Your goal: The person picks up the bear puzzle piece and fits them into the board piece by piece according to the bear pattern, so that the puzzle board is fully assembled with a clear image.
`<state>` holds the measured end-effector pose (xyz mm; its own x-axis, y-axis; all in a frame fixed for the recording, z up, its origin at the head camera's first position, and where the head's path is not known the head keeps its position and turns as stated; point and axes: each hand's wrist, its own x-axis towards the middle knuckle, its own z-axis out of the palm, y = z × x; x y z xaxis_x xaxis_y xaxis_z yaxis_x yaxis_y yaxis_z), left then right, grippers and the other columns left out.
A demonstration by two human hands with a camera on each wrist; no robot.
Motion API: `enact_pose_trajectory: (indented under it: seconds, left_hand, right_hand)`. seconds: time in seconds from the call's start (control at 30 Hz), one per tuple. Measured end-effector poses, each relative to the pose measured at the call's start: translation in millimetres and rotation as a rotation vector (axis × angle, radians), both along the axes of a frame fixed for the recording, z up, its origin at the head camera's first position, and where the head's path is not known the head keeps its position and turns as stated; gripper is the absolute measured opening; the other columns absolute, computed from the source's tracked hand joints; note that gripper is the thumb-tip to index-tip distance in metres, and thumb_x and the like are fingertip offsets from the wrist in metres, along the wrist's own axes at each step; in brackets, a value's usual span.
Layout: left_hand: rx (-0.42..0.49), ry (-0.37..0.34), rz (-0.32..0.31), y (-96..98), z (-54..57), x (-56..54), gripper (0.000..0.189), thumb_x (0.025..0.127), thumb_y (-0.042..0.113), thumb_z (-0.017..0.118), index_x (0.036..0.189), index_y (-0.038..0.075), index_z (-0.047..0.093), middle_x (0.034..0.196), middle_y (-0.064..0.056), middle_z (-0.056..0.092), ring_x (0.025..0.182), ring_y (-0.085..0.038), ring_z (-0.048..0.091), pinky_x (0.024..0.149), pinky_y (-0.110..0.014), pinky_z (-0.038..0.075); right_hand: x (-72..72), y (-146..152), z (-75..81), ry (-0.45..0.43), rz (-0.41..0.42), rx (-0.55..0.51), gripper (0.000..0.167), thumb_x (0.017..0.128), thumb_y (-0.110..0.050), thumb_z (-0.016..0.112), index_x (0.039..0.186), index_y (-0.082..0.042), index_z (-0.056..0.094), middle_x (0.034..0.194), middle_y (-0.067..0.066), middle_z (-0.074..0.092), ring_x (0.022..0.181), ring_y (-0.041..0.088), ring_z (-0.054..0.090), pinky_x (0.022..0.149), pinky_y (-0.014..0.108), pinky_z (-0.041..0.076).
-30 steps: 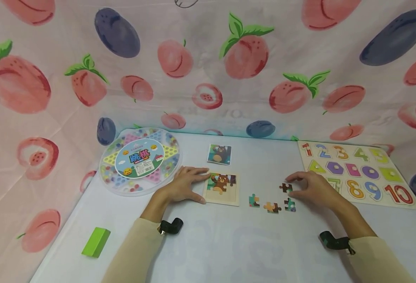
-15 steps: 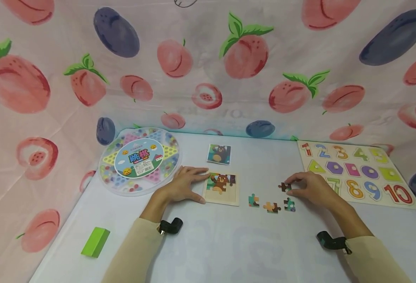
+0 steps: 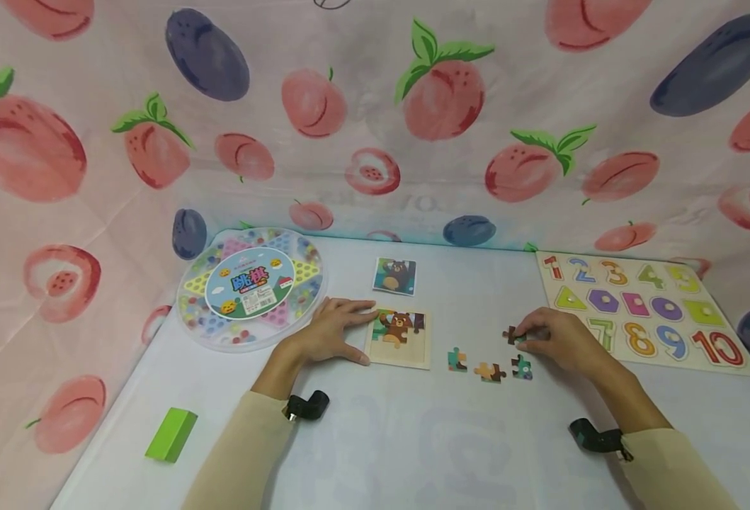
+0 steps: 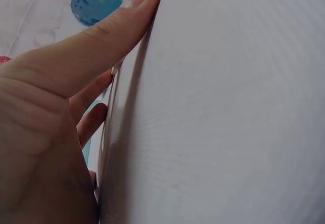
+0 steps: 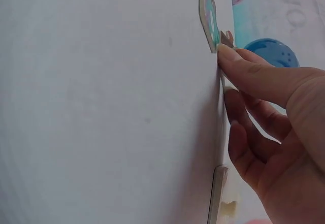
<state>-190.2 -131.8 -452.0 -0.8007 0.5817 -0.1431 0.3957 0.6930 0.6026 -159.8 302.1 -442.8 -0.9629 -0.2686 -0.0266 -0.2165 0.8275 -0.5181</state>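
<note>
Head view guides me, with the wooden tray (image 3: 413, 358) as the clock's centre and twelve on the far side. Nearest, a green block (image 3: 171, 435) lies at eight on the white counter (image 3: 381, 453). Three loose puzzle pieces (image 3: 491, 372) sit between three and four. Just beyond them, at three, the right hand (image 3: 562, 340) pinches a dark brown piece (image 3: 510, 333) between thumb and fingertips; I can't tell whether it is off the counter. The left hand (image 3: 333, 331), at nine, spreads thumb and forefinger along the tray's edge, curled round nothing.

I see three risks: fingers hide much of that piece, so a loose pinch could let it turn or drop; a low sweep towards nine could scatter the loose ones; and if the steadying hand eases off, a push could slide the tray and jog the bear pieces fitted in its upper part.

Farther out at three, the number board (image 3: 632, 287) reads 1 to 5 and 7 to 10, with 6 hidden. A bear card (image 3: 394, 276) lies at twelve. Towards ten, the round game's label (image 3: 247, 283) reads 跳棋; its small print is illegible. Faint lettering on the fruit backdrop (image 3: 375, 92) defeats me.
</note>
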Motion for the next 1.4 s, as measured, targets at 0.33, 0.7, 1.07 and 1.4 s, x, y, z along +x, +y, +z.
enact_pose_trajectory:
  seconds: [0.33, 0.7, 1.07, 1.4]
  left_hand:
    - [-0.001, -0.014, 0.008, 1.1, -3.0, -1.9, 0.090, 0.075, 0.044, 0.089, 0.153, 0.027, 0.048, 0.167, 0.007, 0.036, 0.153, -0.027, 0.026, 0.129, -0.057, 0.010]
    - [-0.009, -0.031, 0.018, 1.2, -2.6, -1.2, 0.090, 0.075, 0.044, 0.089, 0.153, 0.029, 0.047, 0.167, 0.009, 0.034, 0.152, -0.026, 0.026, 0.126, -0.056, 0.016]
    - [-0.005, -0.019, 0.009, -0.4, -2.3, -0.6, 0.089, 0.075, 0.044, 0.088, 0.153, 0.027, 0.048, 0.167, 0.006, 0.035, 0.155, -0.029, 0.023, 0.130, -0.060, 0.003]
    - [-0.013, -0.007, 0.003, -1.6, -4.3, -1.8, 0.090, 0.076, 0.045, 0.088, 0.154, 0.026, 0.047, 0.168, 0.006, 0.034, 0.155, -0.029, 0.024, 0.130, -0.060, -0.002]
  right_hand:
    - [1.1, 2.8, 0.5, -0.065, -0.018, -0.055, 0.021, 0.084, -0.013, 0.082, 0.105, -0.012, 0.077, 0.100, 0.005, 0.074, 0.088, 0.012, 0.061, 0.075, 0.012, 0.053]
    - [0.0, 4.4, 9.1, -0.066, -0.008, -0.096, 0.027, 0.090, -0.011, 0.075, 0.117, -0.011, 0.076, 0.110, 0.010, 0.074, 0.087, 0.009, 0.062, 0.072, 0.016, 0.055]
    - [-8.6, -20.2, 15.5, -0.078, 0.052, -0.239, 0.026, 0.093, -0.017, 0.074, 0.118, -0.010, 0.076, 0.117, 0.012, 0.075, 0.092, -0.003, 0.063, 0.079, 0.013, 0.055]
    - [-11.7, -55.3, 10.8, -0.074, 0.069, -0.250, 0.029, 0.090, -0.014, 0.078, 0.118, -0.011, 0.076, 0.121, 0.010, 0.071, 0.094, 0.011, 0.065, 0.080, 0.011, 0.055]
